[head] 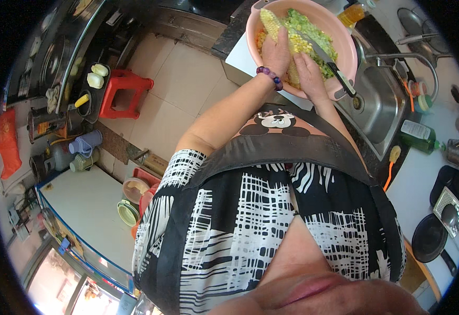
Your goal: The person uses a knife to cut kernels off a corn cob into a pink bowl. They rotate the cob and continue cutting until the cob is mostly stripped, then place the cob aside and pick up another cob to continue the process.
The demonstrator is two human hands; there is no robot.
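A pink plastic basin stands before me at the top, holding chopped green vegetables and loose yellow kernels. My left hand, with a purple bead bracelet on its wrist, is closed on a corn cob over the basin. Against yellow corn kernels beside it rest the fingertips of my right hand; its grip is partly hidden. More corn shows between the two hands. A kitchen knife lies across the basin, its blade over the vegetables and its black-and-white handle over the rim.
Right of the basin are a steel sink with a curved faucet, and a green soap bottle. An oil bottle stands near the basin's upper right. A red plastic stool is on the floor at left.
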